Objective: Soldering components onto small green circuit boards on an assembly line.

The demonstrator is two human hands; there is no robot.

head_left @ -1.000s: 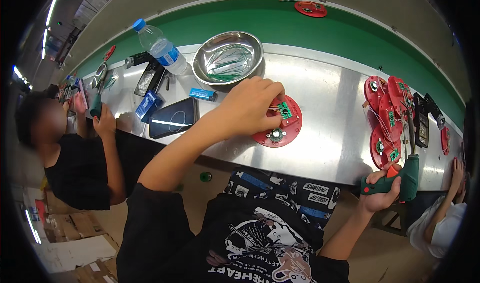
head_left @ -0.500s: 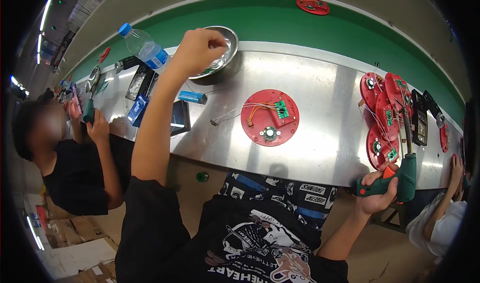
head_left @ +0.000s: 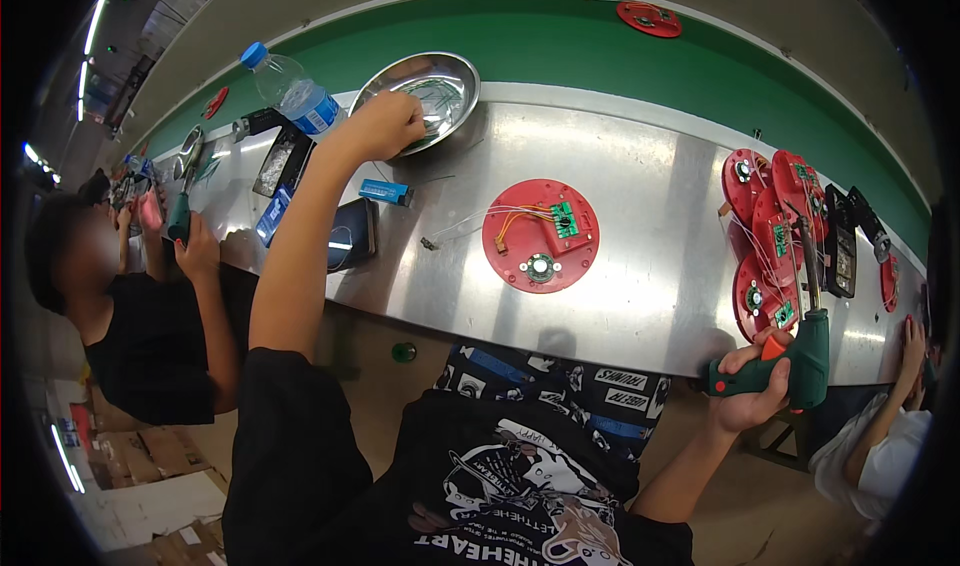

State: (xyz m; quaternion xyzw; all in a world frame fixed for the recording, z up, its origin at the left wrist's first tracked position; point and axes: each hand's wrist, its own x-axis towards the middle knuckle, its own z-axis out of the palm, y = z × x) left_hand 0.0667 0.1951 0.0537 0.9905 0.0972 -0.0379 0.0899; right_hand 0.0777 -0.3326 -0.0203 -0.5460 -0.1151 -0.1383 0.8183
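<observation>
My left hand (head_left: 388,127) reaches over the near rim of a shiny metal bowl (head_left: 372,88) that holds thin green strands. Its fingers are closed, and whatever they may pinch is hidden. In my right hand (head_left: 755,391), at the table's front edge, is a green soldering gun (head_left: 808,361) with an orange trigger, its metal tip pointing away from me. Between my hands lies a round red disc (head_left: 535,234) carrying a green circuit board (head_left: 565,220), a round silver part and thin wires. The loose wire ends (head_left: 430,243) trail off to its left.
A water bottle (head_left: 305,104) leans beside the bowl. Closer to me are a blue cylindrical cell (head_left: 386,192) and a dark box (head_left: 352,236). Several red discs (head_left: 768,236) are piled at the right, beside a black tray (head_left: 841,251). Co-workers (head_left: 150,336) sit at both sides.
My left hand has dropped lower and toward me at the bowl, so more of the bowl's inside shows. My right hand and the soldering gun have shifted only slightly.
</observation>
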